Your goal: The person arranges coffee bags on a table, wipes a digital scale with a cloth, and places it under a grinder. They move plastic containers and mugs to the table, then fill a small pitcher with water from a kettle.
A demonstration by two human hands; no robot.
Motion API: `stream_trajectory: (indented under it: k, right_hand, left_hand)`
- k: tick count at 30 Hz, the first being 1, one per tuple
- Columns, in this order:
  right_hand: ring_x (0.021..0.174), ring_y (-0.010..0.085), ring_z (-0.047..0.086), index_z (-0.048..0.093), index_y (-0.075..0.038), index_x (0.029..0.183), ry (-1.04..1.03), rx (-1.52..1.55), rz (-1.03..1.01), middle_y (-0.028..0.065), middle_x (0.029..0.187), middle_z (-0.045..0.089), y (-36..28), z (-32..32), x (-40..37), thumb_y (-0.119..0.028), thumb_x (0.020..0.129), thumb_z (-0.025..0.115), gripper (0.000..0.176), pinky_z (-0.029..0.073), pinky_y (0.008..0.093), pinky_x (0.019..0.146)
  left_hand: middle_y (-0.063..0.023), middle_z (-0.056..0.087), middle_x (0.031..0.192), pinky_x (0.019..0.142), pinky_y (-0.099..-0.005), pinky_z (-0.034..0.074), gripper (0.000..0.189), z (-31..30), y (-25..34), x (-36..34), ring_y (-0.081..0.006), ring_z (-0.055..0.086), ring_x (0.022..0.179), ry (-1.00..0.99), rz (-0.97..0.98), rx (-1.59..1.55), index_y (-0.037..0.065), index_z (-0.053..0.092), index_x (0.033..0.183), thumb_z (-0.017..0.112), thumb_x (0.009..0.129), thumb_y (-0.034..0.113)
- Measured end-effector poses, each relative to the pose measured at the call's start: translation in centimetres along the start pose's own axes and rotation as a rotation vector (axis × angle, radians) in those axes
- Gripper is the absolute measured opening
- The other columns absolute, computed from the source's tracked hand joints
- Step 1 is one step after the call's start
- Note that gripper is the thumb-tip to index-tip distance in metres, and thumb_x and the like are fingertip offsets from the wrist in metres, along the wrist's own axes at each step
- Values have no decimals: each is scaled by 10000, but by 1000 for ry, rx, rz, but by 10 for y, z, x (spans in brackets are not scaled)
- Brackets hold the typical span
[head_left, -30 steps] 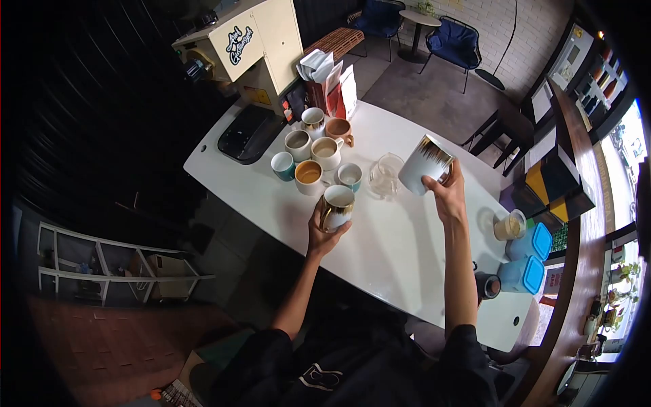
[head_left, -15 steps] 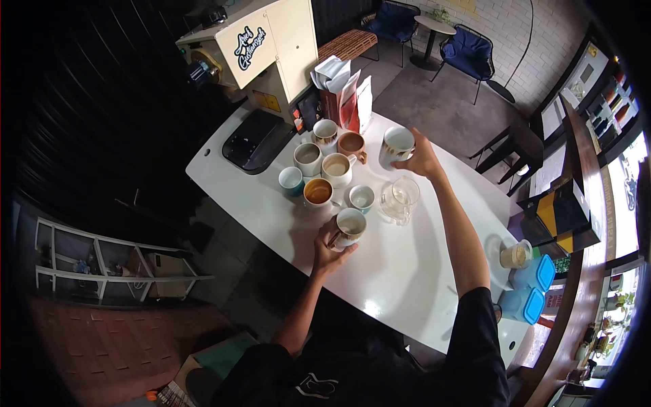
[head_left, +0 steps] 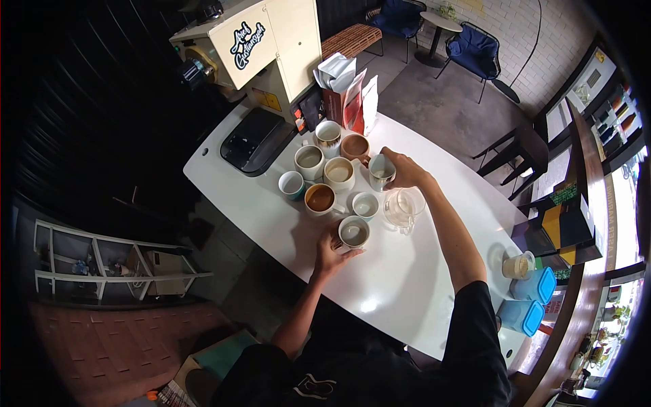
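Note:
My left hand point(head_left: 331, 254) is wrapped round a white mug point(head_left: 353, 233) with a brown pattern, at the near side of the mug group. My right hand point(head_left: 405, 169) grips another white patterned mug point(head_left: 381, 169) at the group's right side. Between them are a small white cup point(head_left: 365, 205) and a cream mug point(head_left: 339, 173). An orange-brown mug point(head_left: 319, 198) and a teal cup point(head_left: 291, 184) stand to the left. Behind are a grey-lined mug point(head_left: 309, 159), a brown mug point(head_left: 354, 146) and a white-and-brown mug point(head_left: 327, 133). A clear glass jug point(head_left: 400, 209) stands just below my right hand.
The white table point(head_left: 420, 285) bears a black tray point(head_left: 254, 142) beside a cream machine point(head_left: 271, 47). Paper bags point(head_left: 352, 102) stand at its far edge. Blue-lidded containers point(head_left: 532, 302) and a tan-filled cup point(head_left: 517, 266) are at the right end. A dark stool point(head_left: 522, 146) stands beyond.
My right hand has brought its mug left and nearer, down beside the other mugs. My left hand and its mug have shifted only slightly.

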State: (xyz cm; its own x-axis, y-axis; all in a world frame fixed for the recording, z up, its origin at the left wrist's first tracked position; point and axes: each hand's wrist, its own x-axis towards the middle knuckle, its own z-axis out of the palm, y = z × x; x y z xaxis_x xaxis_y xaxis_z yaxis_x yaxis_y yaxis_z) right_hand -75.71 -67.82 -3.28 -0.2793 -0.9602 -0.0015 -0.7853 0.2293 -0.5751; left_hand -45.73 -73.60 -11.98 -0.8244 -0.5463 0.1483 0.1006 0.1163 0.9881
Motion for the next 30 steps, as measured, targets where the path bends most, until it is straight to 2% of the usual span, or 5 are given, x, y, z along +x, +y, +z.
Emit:
stream_trajectory:
  k: [5, 12, 18, 27, 30]
  right_hand:
    - [1076, 365, 578, 425, -67, 1161, -9, 65, -5, 178, 1104, 609, 8, 13, 5, -132, 493, 888, 815, 478, 419, 912]
    - [1113, 350, 557, 428, -57, 1227, -123, 37, 82, 180, 1132, 591, -13, -1, 1, -166, 555, 871, 812, 455, 406, 945]
    - [1156, 335, 532, 374, -101, 1361, -35, 17, 55, 184, 1218, 537, 7, -8, -11, -186, 620, 836, 877, 447, 413, 975]
    - [959, 243, 608, 514, -77, 1232, 272, 55, 166, 131, 1053, 618, -1, -86, -126, -226, 808, 740, 502, 510, 367, 836]
    - [942, 228, 619, 535, -52, 1201, 353, 79, 183, 131, 1060, 621, -11, -112, -193, -204, 847, 701, 420, 502, 362, 860]
  left_hand:
    - [-110, 676, 1055, 874, -343, 524, 591, 4, 5, 0, -176, 650, 986, 95, 14, 71, -26, 592, 1099, 892, 618, 144]
    - [-163, 669, 1068, 869, -350, 530, 686, 7, 23, 4, -232, 662, 996, 126, 74, 270, -29, 541, 1175, 890, 611, 147]
    - [-178, 640, 1118, 874, -357, 538, 778, 13, 16, 0, -249, 649, 1025, 182, 106, 291, -23, 506, 1226, 904, 581, 150]
    - [-169, 610, 1116, 766, -331, 561, 768, 22, -5, 11, -219, 659, 944, 242, 132, 198, -52, 491, 1198, 899, 560, 68]
    - [-189, 528, 1248, 929, -370, 490, 915, 27, 14, 5, -266, 549, 1148, 242, 235, 197, -47, 403, 1322, 897, 556, 36]
